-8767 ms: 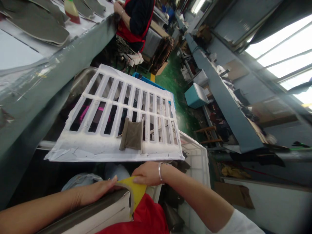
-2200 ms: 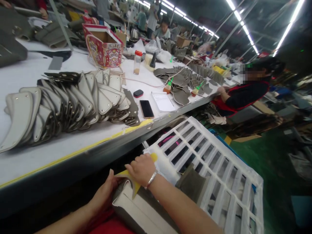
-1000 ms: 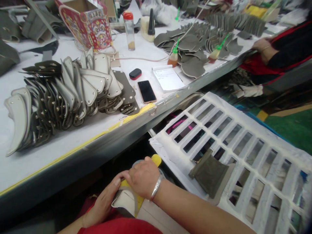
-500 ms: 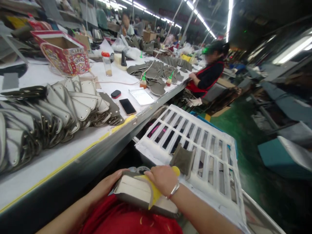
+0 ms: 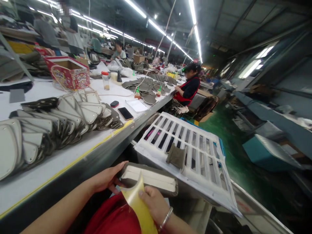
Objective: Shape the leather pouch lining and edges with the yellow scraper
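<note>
On my lap lies a long grey leather piece with a cream inside (image 5: 149,178). My left hand (image 5: 107,178) holds its near left end, fingers curled round the edge. My right hand (image 5: 152,203), with a silver bracelet on the wrist, pinches a yellow flat scraper (image 5: 138,204) just in front of the piece. A small olive leather patch (image 5: 176,157) rests on the white slotted board (image 5: 195,152) to the right.
A long white worktable (image 5: 73,152) on the left carries rows of grey leather panels (image 5: 56,120), a phone (image 5: 125,113), a notepad, glue bottles and a red patterned box (image 5: 69,73). A person in a red vest (image 5: 188,89) works further along. A teal crate (image 5: 268,152) stands on the green floor.
My right hand has drawn the yellow scraper off the top of the leather piece toward me. The view has lifted to show more of the hall.
</note>
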A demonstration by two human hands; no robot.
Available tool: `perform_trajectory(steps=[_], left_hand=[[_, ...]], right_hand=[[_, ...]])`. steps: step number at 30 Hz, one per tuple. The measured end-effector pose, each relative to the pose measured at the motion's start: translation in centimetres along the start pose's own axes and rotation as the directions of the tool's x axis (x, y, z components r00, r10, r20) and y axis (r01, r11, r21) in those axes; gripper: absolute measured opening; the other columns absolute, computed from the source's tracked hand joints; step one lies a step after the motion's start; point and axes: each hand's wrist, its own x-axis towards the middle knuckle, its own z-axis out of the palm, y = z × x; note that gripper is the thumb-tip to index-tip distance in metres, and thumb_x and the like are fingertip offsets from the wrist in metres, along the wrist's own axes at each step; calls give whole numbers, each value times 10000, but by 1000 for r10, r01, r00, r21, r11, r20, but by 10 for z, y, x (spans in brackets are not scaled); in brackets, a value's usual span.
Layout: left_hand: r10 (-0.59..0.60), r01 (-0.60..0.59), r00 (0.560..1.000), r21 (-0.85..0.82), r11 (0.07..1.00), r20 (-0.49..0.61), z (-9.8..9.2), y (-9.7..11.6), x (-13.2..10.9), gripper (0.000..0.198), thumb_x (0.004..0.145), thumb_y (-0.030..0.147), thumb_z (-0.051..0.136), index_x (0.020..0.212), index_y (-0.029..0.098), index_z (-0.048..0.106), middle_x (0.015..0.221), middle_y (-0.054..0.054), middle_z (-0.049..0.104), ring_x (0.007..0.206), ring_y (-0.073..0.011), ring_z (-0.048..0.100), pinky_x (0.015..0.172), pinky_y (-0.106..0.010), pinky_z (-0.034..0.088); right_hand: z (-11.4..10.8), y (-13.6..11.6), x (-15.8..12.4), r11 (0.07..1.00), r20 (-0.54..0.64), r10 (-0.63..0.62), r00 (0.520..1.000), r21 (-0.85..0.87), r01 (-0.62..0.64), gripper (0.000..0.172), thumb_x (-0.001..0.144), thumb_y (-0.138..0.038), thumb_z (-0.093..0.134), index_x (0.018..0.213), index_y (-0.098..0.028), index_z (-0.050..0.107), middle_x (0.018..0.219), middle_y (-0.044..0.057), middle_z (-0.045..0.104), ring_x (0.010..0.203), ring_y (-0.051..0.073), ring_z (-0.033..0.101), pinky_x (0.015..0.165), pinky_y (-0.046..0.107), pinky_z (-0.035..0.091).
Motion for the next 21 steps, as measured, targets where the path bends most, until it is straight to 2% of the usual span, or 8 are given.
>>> perform_trajectory(steps=[4, 6, 8, 11, 15, 18, 21], left_hand=[[70, -71, 997, -278, 958, -17, 12, -7, 10, 642, 823, 639, 461, 1370, 323, 347, 1119, -63, 597, 800, -201, 635, 677, -333, 537], [138, -134, 990, -381, 915, -18, 15, -12, 16, 642, 838, 618, 456, 1370, 270, 363, 1156, -81, 589, 928, -236, 613, 792, -362, 515], [172, -157, 985, -457, 875, -11, 15, -16, 20, 670, 849, 630, 414, 1386, 235, 341, 1163, -99, 589, 998, -273, 589, 862, -406, 486], [164, -135, 986, -535, 834, 8, 12, -19, 22, 714, 849, 671, 340, 1411, 232, 292, 1157, -113, 596, 994, -298, 593, 858, -433, 476], [185, -120, 982, -605, 787, 45, 8, -23, 26, 763, 841, 705, 287, 1419, 207, 263, 1172, -132, 591, 1030, -296, 585, 890, -415, 456], [198, -128, 979, -629, 767, 42, 7, -27, 31, 773, 825, 724, 298, 1393, 198, 298, 1210, -127, 570, 1073, -287, 563, 930, -403, 438], [203, -164, 979, -619, 768, -8, 8, -31, 34, 698, 829, 710, 329, 1335, 231, 368, 1253, -97, 544, 1101, -275, 546, 917, -387, 449]], right_hand=[[37, 8, 10, 986, -1, 42, 999, 160, -41, 582, 564, -674, 630, 747, -136, 506, 520, -3, 545, 387, 80, 444, 345, 180, 276], [48, 7, 13, 967, 51, 104, 993, 228, -113, 613, 540, -663, 646, 823, -134, 516, 532, 12, 585, 362, 90, 473, 306, 164, 278], [55, 6, 16, 939, 90, 152, 984, 298, -172, 657, 496, -633, 684, 876, -119, 533, 585, 41, 627, 376, 86, 501, 315, 152, 335], [60, 4, 20, 904, 134, 188, 973, 362, -225, 713, 441, -606, 734, 898, -88, 556, 642, 87, 658, 390, 82, 523, 336, 148, 387], [59, 5, 25, 869, 192, 167, 967, 435, -236, 770, 406, -607, 777, 911, -64, 569, 703, 130, 671, 427, 98, 565, 362, 149, 412], [59, 6, 31, 848, 220, 173, 960, 462, -259, 816, 400, -619, 787, 947, -51, 575, 697, 133, 670, 427, 104, 573, 388, 163, 441], [60, 7, 36, 830, 271, 198, 942, 465, -309, 860, 363, -648, 786, 940, -42, 586, 691, 140, 668, 425, 114, 579, 418, 186, 470]])
